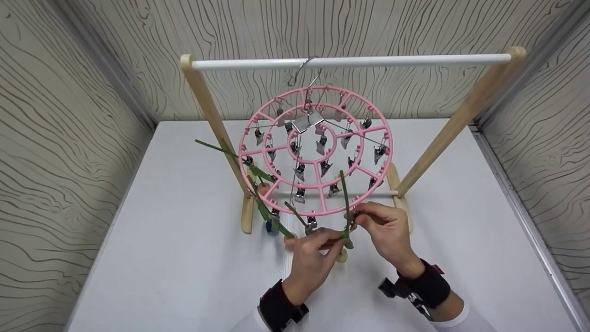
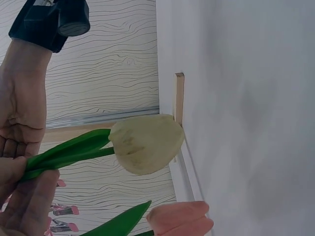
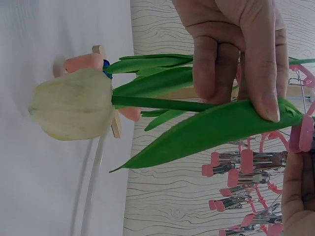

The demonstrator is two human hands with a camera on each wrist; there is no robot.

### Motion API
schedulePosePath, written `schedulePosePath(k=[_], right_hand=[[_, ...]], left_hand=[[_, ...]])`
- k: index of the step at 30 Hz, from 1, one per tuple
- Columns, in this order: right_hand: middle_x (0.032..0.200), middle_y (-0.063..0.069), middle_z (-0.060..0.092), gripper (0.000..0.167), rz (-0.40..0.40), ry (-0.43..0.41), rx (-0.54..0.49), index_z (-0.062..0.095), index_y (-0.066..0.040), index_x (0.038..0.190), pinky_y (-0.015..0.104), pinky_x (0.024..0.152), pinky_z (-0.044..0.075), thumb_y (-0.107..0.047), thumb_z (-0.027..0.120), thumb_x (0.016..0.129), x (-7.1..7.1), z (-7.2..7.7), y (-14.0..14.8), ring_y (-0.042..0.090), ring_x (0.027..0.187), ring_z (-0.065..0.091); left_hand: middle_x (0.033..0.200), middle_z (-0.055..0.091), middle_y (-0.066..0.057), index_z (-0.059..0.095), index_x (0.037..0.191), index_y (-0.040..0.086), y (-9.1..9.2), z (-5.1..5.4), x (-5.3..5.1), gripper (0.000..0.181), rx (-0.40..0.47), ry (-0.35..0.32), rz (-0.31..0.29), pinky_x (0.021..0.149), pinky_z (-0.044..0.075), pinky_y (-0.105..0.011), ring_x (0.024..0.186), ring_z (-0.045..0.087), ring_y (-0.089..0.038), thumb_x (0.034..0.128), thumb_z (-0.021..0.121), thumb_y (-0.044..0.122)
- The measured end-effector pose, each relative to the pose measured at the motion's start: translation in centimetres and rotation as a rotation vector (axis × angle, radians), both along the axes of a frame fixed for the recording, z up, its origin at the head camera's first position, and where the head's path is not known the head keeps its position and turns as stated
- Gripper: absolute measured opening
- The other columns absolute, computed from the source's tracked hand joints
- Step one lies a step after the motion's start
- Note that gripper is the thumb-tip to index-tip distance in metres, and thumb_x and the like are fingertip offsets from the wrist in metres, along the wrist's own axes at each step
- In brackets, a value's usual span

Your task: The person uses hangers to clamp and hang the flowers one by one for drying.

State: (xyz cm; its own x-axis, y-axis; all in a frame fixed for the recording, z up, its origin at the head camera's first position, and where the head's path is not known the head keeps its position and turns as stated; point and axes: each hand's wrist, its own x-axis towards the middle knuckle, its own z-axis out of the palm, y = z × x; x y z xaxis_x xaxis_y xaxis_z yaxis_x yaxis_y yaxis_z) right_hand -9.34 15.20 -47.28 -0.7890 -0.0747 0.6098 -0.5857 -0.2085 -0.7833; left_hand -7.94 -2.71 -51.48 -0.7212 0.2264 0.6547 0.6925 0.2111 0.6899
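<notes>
My left hand (image 1: pixel 313 260) pinches the stem and green leaf of a white tulip (image 3: pixel 71 105), whose bloom hangs downward. Close by on the right, my right hand (image 1: pixel 387 233) grips a metal clip with pink tips (image 3: pixel 301 133) at the edge of a pink round clip hanger (image 1: pixel 391 138). The leaf's upper end meets the clip tips; whether they have closed on the stem is hidden by fingers. A pink tulip (image 2: pixel 179 219) hangs beside the white one.
The hanger hooks over a white rod (image 1: pixel 392 60) on a wooden stand (image 1: pixel 465 117). Several tulips, including a blue bloom (image 1: pixel 269 226), hang from its left and front. Many metal clips (image 1: pixel 326 167) dangle inside the rings. A white table (image 1: pixel 175 258) lies below, with patterned walls around.
</notes>
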Motion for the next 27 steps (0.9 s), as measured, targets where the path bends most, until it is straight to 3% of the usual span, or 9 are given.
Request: schedulePosePath(k=[5, 14, 21, 27], right_hand=[[0.098, 0.014, 0.076, 0.023, -0.004, -0.002, 0.018, 0.069, 0.016, 0.107, 0.029, 0.081, 0.06, -0.001, 0.067, 0.092, 0.0, 0.0, 0.0, 0.017, 0.092, 0.075], [0.1, 0.013, 0.076, 0.021, 0.008, -0.085, 0.093, 0.069, 0.013, 0.111, 0.026, 0.08, 0.06, 0.003, 0.066, 0.093, 0.0, 0.0, 0.5, 0.015, 0.092, 0.073], [0.102, 0.02, 0.074, 0.025, 0.025, -0.136, 0.098, 0.067, 0.014, 0.115, 0.029, 0.087, 0.059, -0.003, 0.064, 0.097, -0.2, -0.6, 1.0, 0.019, 0.098, 0.073], [0.105, 0.016, 0.075, 0.026, -0.004, -0.137, 0.111, 0.064, 0.017, 0.117, 0.029, 0.088, 0.058, 0.0, 0.062, 0.098, -0.4, -1.1, 1.4, 0.019, 0.099, 0.073]], left_hand=[[0.087, 0.074, -0.007, 0.073, 0.093, 0.005, 0.2, 0.1, -0.1, 0.01, 0.009, -0.006, -0.009, 0.071, 0.057, -0.014, 0.078, 0.071, -0.007, 0.087, 0.077, -0.002], [0.089, 0.075, -0.002, 0.074, 0.093, 0.006, 0.4, -0.1, -0.2, 0.009, 0.005, -0.024, 0.025, 0.071, 0.057, -0.014, 0.08, 0.072, -0.004, 0.0866, 0.079, 0.002], [0.091, 0.076, -0.001, 0.075, 0.097, 0.007, 0.1, -0.3, -0.1, 0.012, -0.01, -0.038, 0.014, 0.072, 0.057, -0.014, 0.081, 0.072, -0.003, 0.0865, 0.081, 0.008], [0.089, 0.075, -0.002, 0.074, 0.1, 0.007, -0.9, -0.6, 0.2, 0.013, -0.028, -0.047, -0.036, 0.072, 0.057, -0.015, 0.081, 0.072, -0.003, 0.0884, 0.079, 0.009]])
